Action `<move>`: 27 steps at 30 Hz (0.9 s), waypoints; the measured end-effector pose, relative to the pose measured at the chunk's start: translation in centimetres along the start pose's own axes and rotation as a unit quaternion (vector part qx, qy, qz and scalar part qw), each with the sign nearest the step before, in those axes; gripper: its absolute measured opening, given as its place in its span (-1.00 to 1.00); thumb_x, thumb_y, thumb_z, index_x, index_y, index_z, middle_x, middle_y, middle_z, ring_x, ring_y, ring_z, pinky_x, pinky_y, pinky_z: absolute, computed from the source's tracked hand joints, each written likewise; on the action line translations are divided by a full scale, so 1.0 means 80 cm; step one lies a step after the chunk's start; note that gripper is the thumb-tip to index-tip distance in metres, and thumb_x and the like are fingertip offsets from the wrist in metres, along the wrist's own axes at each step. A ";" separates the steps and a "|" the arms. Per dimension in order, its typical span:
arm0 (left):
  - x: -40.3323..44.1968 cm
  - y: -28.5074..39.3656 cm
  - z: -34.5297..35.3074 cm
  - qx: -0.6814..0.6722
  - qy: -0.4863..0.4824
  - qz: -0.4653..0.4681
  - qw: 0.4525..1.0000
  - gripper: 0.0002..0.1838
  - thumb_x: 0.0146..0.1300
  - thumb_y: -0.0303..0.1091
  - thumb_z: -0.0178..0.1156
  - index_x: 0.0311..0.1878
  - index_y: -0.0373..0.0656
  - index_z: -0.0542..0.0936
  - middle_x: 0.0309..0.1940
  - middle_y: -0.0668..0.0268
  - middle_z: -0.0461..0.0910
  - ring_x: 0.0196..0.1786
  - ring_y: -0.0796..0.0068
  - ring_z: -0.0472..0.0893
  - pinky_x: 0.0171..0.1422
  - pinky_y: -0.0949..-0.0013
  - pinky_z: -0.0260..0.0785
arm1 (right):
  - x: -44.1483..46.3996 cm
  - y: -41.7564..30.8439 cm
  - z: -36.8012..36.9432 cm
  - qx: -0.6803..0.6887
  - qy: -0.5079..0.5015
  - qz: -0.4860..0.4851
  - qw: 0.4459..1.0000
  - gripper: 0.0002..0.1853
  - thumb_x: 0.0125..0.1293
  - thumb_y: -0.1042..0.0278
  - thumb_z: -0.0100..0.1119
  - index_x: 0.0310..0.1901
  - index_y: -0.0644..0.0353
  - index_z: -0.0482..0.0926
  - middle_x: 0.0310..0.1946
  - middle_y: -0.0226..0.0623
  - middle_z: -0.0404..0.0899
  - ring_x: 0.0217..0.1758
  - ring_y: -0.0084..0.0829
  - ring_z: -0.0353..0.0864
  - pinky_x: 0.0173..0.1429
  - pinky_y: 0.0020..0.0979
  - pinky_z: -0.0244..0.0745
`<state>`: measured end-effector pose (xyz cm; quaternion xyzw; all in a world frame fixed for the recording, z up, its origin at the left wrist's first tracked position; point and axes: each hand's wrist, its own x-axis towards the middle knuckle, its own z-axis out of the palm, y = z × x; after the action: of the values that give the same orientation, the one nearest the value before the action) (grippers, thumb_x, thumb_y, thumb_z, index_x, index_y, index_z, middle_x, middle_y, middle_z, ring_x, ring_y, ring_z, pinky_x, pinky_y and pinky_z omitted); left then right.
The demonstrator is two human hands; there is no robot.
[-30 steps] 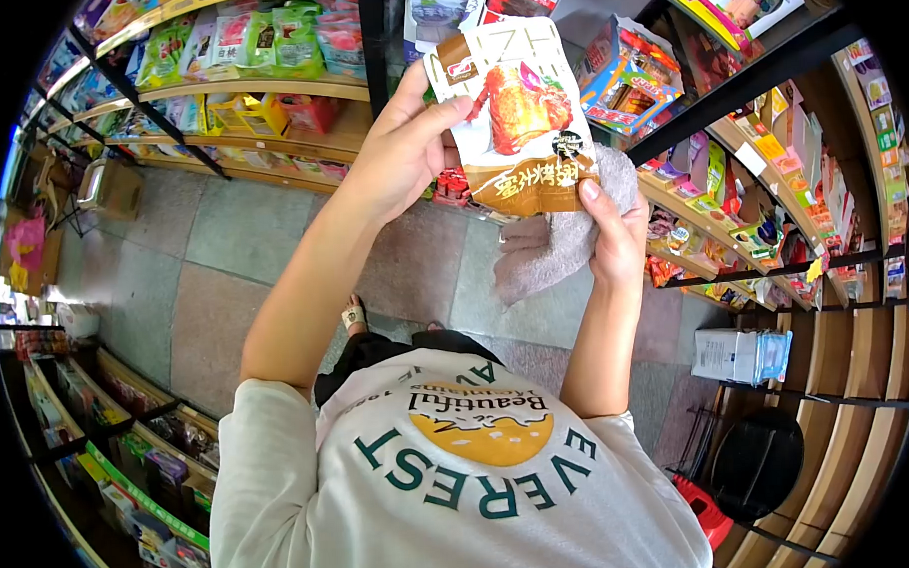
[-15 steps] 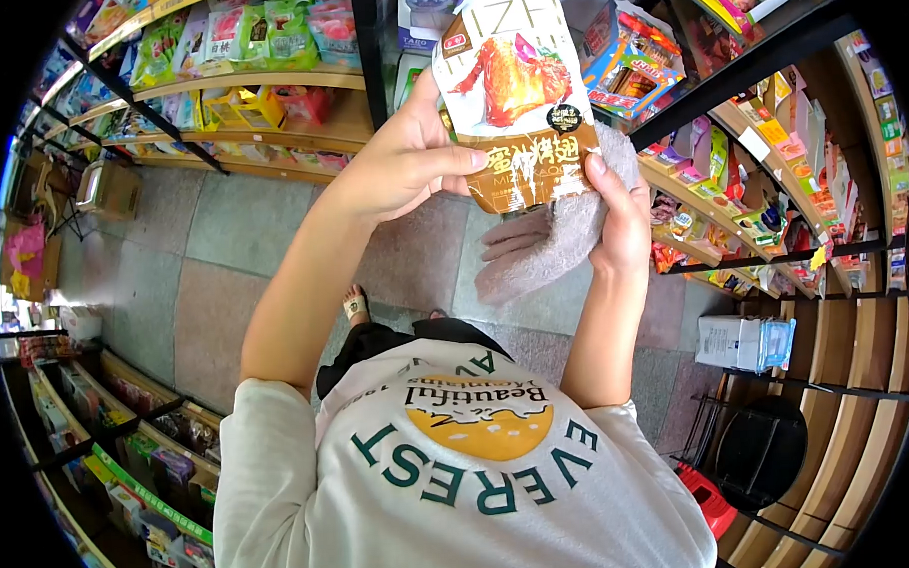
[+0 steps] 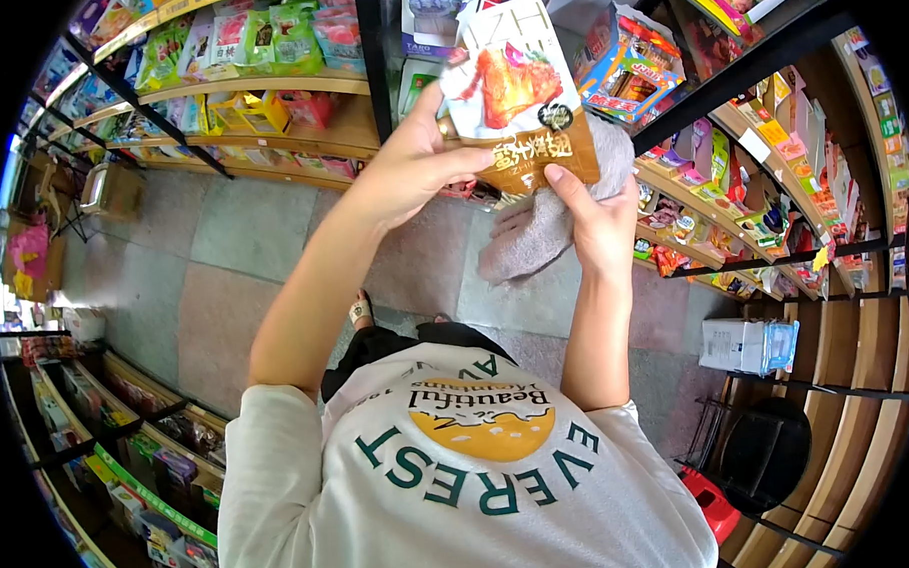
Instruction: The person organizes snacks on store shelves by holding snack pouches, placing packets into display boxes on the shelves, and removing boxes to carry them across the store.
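Observation:
A white and brown snack pouch [image 3: 516, 92] with a picture of roasted meat is held up between both hands, near the top middle. My left hand [image 3: 415, 165] grips its left edge, with the thumb on the front near the lower corner. My right hand [image 3: 597, 219] pinches its lower right part, thumb on the front. A grey fluffy cloth [image 3: 538, 243] hangs from my right hand, behind the pouch; the fingers there are mostly hidden by it.
Shelves with bagged snacks [image 3: 291, 39] stand at the upper left. A blue box of snacks [image 3: 632, 72] sits behind the pouch. Slanted racks [image 3: 713, 230] are on the right, above a white-blue package [image 3: 747, 346] and a black round stool [image 3: 766, 453]. More shelves [image 3: 130, 446] are at lower left.
The pouch has shifted slightly and tilted in both hands. The right thumb has moved left along its lower edge. The grey cloth has swung a little.

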<state>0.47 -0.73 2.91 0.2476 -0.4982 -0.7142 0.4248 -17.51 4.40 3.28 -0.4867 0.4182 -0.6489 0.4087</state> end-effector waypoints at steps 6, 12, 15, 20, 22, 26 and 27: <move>-0.009 -0.007 0.013 -0.179 0.064 0.077 0.979 -0.40 0.23 -0.26 0.09 0.25 -0.24 0.08 0.06 0.13 0.38 0.03 0.34 0.47 0.00 0.24 0.41 | 0.004 0.002 -0.004 -0.439 -0.104 -0.333 0.828 -0.70 -0.38 0.67 0.22 -0.45 0.24 0.52 -0.18 -0.20 0.49 -0.12 -0.17 0.46 -0.09 -0.30 0.40; -0.003 -0.006 0.001 -0.163 0.166 0.095 0.968 -0.56 0.29 -0.31 -0.02 0.19 -0.23 0.18 0.06 0.19 0.39 0.07 0.33 0.47 0.06 0.16 0.43 | 0.005 -0.001 -0.009 -0.429 -0.101 -0.263 0.859 -0.56 -0.36 0.59 0.33 -0.27 0.21 0.54 -0.15 -0.17 0.47 -0.08 -0.16 0.45 -0.01 -0.31 0.37; -0.007 0.000 -0.011 -0.186 0.126 0.085 0.971 -0.56 0.30 -0.32 -0.03 0.19 -0.22 0.18 0.09 0.18 0.38 0.09 0.34 0.45 0.10 0.19 0.40 | 0.008 0.029 -0.039 -0.197 -0.043 -0.059 0.978 -0.50 -0.16 0.51 0.38 -0.09 0.30 0.44 -0.10 -0.23 0.46 -0.02 -0.38 0.43 0.05 -0.33 0.34; -0.008 0.007 -0.003 -0.196 0.092 0.081 0.973 -0.55 0.30 -0.31 -0.03 0.20 -0.23 0.17 0.09 0.17 0.37 0.12 0.34 0.43 0.15 0.22 0.37 | 0.008 0.037 -0.050 0.053 0.007 0.018 0.998 -0.41 0.06 0.14 0.25 0.07 0.30 0.33 -0.04 -0.22 0.45 -0.01 -0.39 0.46 0.08 -0.37 0.34; -0.006 0.007 0.000 -0.192 0.080 0.076 0.975 -0.55 0.29 -0.31 -0.03 0.20 -0.24 0.17 0.10 0.17 0.37 0.13 0.34 0.42 0.16 0.23 0.36 | 0.011 0.038 -0.047 0.056 0.002 0.022 0.998 -0.38 0.07 0.07 0.22 0.08 0.31 0.32 -0.03 -0.22 0.44 0.01 -0.39 0.45 0.09 -0.36 0.33; -0.005 0.005 0.004 -0.148 0.060 0.067 0.985 -0.54 0.28 -0.31 0.01 0.19 -0.25 0.20 0.08 0.18 0.37 0.11 0.37 0.43 0.14 0.28 0.37 | 0.012 0.019 -0.023 0.052 -0.011 0.031 0.998 -0.49 0.06 0.19 0.23 -0.01 0.33 0.39 -0.12 -0.24 0.50 -0.08 -0.42 0.50 0.05 -0.41 0.34; -0.005 0.006 0.005 -0.131 0.066 0.066 0.987 -0.54 0.27 -0.31 0.02 0.19 -0.26 0.21 0.08 0.18 0.38 0.10 0.39 0.44 0.12 0.30 0.37 | 0.012 0.015 -0.017 0.033 -0.003 0.046 0.998 -0.55 0.05 0.27 0.23 -0.05 0.33 0.42 -0.16 -0.25 0.52 -0.12 -0.44 0.52 0.03 -0.43 0.35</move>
<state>0.55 -0.27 3.46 0.2033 -0.3860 -0.7258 0.5319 -18.88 3.32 2.16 -0.4550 0.4172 -0.6415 0.4553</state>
